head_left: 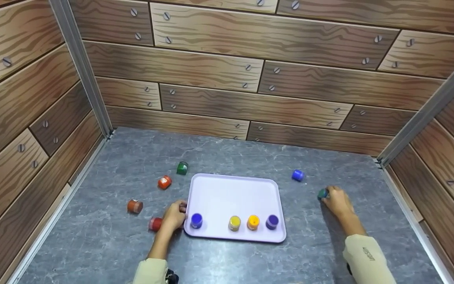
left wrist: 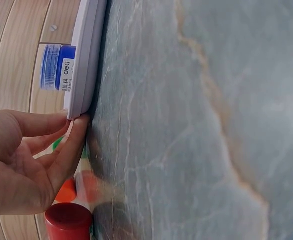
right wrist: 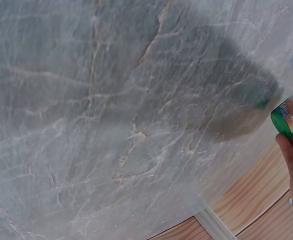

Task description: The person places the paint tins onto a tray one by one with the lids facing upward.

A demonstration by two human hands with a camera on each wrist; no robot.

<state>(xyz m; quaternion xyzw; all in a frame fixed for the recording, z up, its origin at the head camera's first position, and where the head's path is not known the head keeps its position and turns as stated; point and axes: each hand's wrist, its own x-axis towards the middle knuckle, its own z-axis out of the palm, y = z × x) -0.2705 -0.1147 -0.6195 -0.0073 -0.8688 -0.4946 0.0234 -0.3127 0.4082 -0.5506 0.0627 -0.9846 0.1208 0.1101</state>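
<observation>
A pale lilac tray [head_left: 231, 195] lies on the grey marbled table. Standing in a row along its near side are a blue paint jar [head_left: 196, 221], a yellow one [head_left: 234, 223], an orange-yellow one [head_left: 253, 222] and a purple one [head_left: 272, 221]. My left hand [head_left: 174, 215] pinches the tray's left rim, thumb on top and fingers below in the left wrist view. On the right, my right hand [head_left: 338, 201] grips a green paint jar [right wrist: 285, 120] between thumb and fingers. A red paint jar [left wrist: 69, 221] lies just beside my left hand.
Left of the tray lie a dark green jar [head_left: 182, 168], an orange-red jar [head_left: 164, 182] and a brown-orange jar [head_left: 134, 206]. Another blue jar [head_left: 298, 175] lies between the tray and my right hand. Wood-patterned walls [head_left: 211, 71] enclose the table's back and sides.
</observation>
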